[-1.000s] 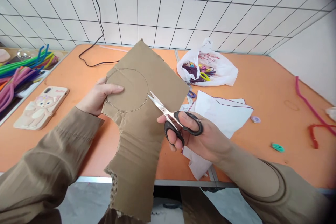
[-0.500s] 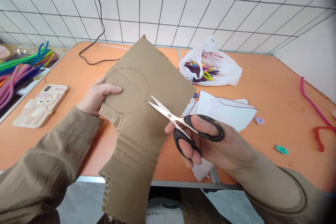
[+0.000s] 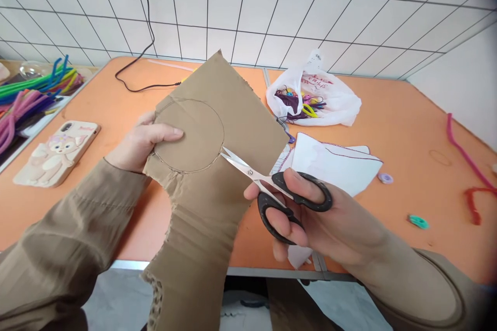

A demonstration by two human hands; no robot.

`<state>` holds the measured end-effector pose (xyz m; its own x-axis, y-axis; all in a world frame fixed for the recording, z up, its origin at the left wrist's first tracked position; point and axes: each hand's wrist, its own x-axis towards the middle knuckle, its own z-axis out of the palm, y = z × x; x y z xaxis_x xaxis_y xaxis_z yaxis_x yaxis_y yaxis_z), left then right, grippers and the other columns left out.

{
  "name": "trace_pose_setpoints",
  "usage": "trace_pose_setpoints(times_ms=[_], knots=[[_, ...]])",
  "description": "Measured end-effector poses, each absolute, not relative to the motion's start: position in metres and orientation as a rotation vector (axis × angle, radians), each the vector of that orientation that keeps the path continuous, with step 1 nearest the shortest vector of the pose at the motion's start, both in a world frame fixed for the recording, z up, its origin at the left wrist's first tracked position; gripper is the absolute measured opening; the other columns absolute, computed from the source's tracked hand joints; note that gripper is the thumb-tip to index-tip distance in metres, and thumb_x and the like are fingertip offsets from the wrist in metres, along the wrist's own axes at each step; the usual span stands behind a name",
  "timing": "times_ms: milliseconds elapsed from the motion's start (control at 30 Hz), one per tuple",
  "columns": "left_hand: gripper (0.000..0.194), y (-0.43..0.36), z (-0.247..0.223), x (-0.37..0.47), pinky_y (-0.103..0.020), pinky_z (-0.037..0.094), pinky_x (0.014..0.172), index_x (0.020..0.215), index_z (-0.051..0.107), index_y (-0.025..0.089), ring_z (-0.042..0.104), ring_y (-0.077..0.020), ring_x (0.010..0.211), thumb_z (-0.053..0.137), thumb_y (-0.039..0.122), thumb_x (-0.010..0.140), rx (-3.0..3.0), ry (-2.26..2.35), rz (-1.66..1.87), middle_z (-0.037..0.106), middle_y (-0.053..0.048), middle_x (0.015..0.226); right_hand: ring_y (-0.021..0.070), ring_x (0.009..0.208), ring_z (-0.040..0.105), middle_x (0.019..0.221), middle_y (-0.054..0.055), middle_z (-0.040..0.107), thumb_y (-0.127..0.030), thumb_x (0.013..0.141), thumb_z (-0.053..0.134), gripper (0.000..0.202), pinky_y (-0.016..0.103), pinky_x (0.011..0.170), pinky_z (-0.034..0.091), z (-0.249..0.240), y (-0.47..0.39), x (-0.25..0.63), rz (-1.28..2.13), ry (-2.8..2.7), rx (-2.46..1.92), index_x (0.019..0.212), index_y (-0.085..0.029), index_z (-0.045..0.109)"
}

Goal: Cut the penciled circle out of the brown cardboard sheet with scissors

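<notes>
A brown cardboard sheet (image 3: 248,114) with a drawn circle is gripped at its left edge by my left hand (image 3: 149,142), thumb on top inside the circle and fingers hidden behind. The cardboard's lower left edge is curved and ragged, its corrugation showing. Scissors (image 3: 251,172) with black handles are in my right hand (image 3: 306,212), thumb and fingers through the loops. Their blades are slightly apart, with the tips at the right side of the circle line. Whether the tips pierce the cardboard, I cannot tell.
On the orange table (image 3: 404,155) lie a phone (image 3: 58,155), white cut pieces (image 3: 334,163), a plastic bag (image 3: 334,101) of colourful craft items, a teal coil (image 3: 418,221) and a lilac coil (image 3: 385,178). Pipe cleaners (image 3: 27,114) lie at left. A black cable (image 3: 149,20) hangs against the tiled wall.
The scissors' blades have come closer together, their tips still near the circle line. The cardboard has shifted slightly in my left hand's grip, and the view has moved a little.
</notes>
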<state>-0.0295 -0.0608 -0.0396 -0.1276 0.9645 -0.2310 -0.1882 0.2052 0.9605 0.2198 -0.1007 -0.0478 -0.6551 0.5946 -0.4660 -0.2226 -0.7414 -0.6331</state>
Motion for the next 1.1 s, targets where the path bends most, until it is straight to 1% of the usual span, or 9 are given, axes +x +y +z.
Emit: trace_pose_setpoints(times_ms=[67,167,300,400,567,700,800,933,1100], knots=[[0.032,-0.064,-0.035,-0.028,-0.031,0.06,0.06,0.089,0.075,0.018,0.073,-0.0244,0.072,0.069,0.011,0.059,0.875,1.304,1.22,0.077,-0.003,0.08,0.0097,0.045,0.056,0.057,0.0,0.062,-0.052,0.077,0.074,0.042,0.028,0.053,0.06,-0.046,-0.103,0.22,2.402,-0.731,-0.933,0.09,-0.012,0.072],[0.029,-0.069,-0.029,-0.025,-0.03,0.06,0.058,0.086,0.075,0.019,0.073,-0.0259,0.075,0.069,0.012,0.058,0.945,1.315,1.233,0.077,-0.002,0.081,0.0082,0.045,0.055,0.06,0.002,0.064,-0.05,0.079,0.073,0.041,0.029,0.055,0.061,-0.045,-0.104,0.223,2.424,-0.714,-0.903,0.092,-0.012,0.073],[0.028,-0.075,-0.022,-0.019,-0.024,0.056,0.051,0.085,0.076,0.019,0.072,-0.0216,0.071,0.068,0.009,0.06,0.97,1.284,1.283,0.076,0.001,0.077,0.0068,0.043,0.053,0.062,0.003,0.066,-0.05,0.082,0.07,0.041,0.03,0.056,0.061,-0.046,-0.101,0.228,2.434,-0.744,-0.868,0.094,-0.011,0.073],[0.028,-0.078,-0.019,-0.016,-0.022,0.055,0.048,0.084,0.076,0.02,0.071,-0.0187,0.065,0.067,0.007,0.061,0.963,1.269,1.3,0.074,0.003,0.072,0.0067,0.042,0.052,0.059,0.002,0.064,-0.05,0.082,0.07,0.04,0.028,0.054,0.06,-0.042,-0.098,0.229,2.438,-0.781,-0.881,0.093,-0.012,0.073],[0.024,-0.081,-0.014,-0.015,-0.025,0.054,0.047,0.079,0.074,0.021,0.068,-0.019,0.059,0.069,0.009,0.058,1.002,1.314,1.286,0.071,0.004,0.066,0.0089,0.041,0.052,0.054,0.0,0.059,-0.054,0.078,0.072,0.041,0.026,0.049,0.056,-0.038,-0.095,0.233,2.434,-0.846,-0.942,0.087,-0.015,0.074],[0.019,-0.083,-0.01,-0.014,-0.027,0.052,0.045,0.076,0.072,0.022,0.066,-0.0197,0.056,0.069,0.013,0.059,1.089,1.297,1.247,0.069,0.003,0.064,0.0084,0.039,0.051,0.054,-0.001,0.058,-0.059,0.077,0.07,0.045,0.025,0.045,0.054,-0.039,-0.091,0.242,2.448,-0.896,-0.984,0.09,-0.016,0.074],[0.015,-0.084,-0.008,-0.013,-0.026,0.047,0.041,0.073,0.07,0.021,0.062,-0.0184,0.052,0.07,0.018,0.058,1.117,1.267,1.187,0.067,0.002,0.063,0.0067,0.036,0.048,0.052,-0.003,0.055,-0.058,0.079,0.069,0.043,0.022,0.042,0.052,-0.038,-0.089,0.248,2.463,-0.937,-1.0,0.089,-0.017,0.075],[0.007,-0.085,-0.007,-0.012,-0.026,0.045,0.04,0.066,0.068,0.021,0.06,-0.0175,0.05,0.07,0.021,0.059,1.132,1.296,1.144,0.065,0.001,0.06,0.0085,0.034,0.049,0.049,-0.002,0.054,-0.058,0.076,0.072,0.043,0.023,0.039,0.051,-0.038,-0.088,0.251,2.451,-0.949,-1.012,0.085,-0.016,0.076],[0.013,-0.083,-0.008,-0.009,-0.025,0.05,0.043,0.068,0.07,0.023,0.064,-0.0173,0.054,0.071,0.016,0.057,1.037,1.317,1.213,0.066,0.005,0.062,0.0079,0.033,0.047,0.042,-0.004,0.048,-0.056,0.077,0.072,0.041,0.026,0.046,0.056,-0.047,-0.093,0.247,2.35,-0.943,-0.995,0.082,-0.015,0.076]])
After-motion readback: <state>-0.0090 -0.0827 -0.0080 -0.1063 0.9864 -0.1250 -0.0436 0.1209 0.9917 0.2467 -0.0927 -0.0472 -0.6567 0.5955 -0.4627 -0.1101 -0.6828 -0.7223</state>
